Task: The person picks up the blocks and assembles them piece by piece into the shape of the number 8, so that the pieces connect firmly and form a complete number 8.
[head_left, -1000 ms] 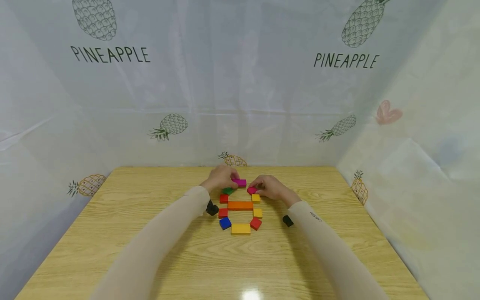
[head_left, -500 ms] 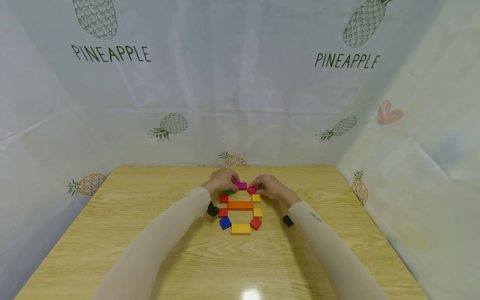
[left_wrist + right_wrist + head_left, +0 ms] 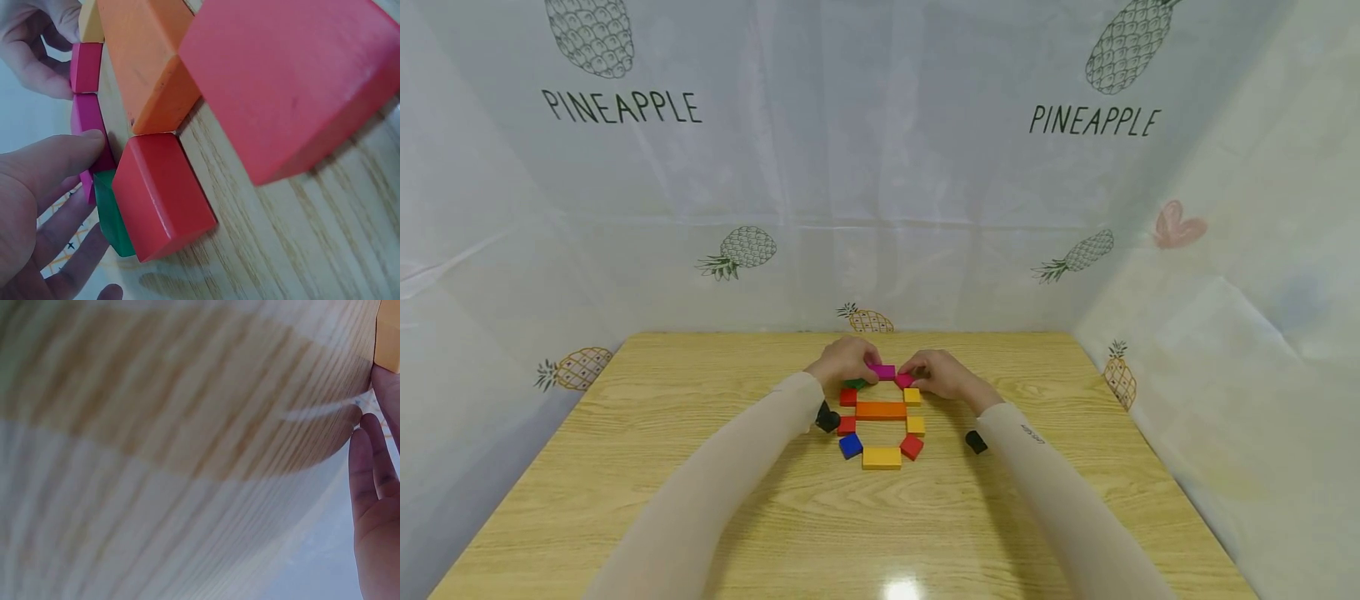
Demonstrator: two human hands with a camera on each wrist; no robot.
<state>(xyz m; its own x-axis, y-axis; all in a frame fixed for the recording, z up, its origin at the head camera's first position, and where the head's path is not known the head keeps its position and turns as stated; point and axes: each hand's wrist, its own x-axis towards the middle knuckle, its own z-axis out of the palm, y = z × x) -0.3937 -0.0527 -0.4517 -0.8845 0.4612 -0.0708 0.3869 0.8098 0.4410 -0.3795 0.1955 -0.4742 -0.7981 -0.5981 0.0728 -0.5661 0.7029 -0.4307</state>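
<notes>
At the far side of a ring of wooden blocks, my left hand [image 3: 846,360] pinches a long magenta block [image 3: 886,372], thumb on its near face. My right hand [image 3: 936,372] holds a small pink block [image 3: 905,381] at the ring's far right corner. In the left wrist view the magenta block [image 3: 90,128] lies end to end with the pink block [image 3: 85,67], and a green block [image 3: 114,215] touches its other end. A red block [image 3: 159,200] sits beside the green one. The right wrist view shows part of my right hand [image 3: 381,544] near a yellow block [image 3: 389,337].
An orange bar [image 3: 881,411] spans the ring's middle. Nearer me are a blue block [image 3: 851,447], a long yellow block [image 3: 882,458] and a red block [image 3: 912,447]. The wooden table [image 3: 1045,517] meets a pineapple-print cloth [image 3: 880,167] behind.
My left hand has brought the magenta block slightly toward me and to the right, beside the pink block. My right hand has stayed almost still.
</notes>
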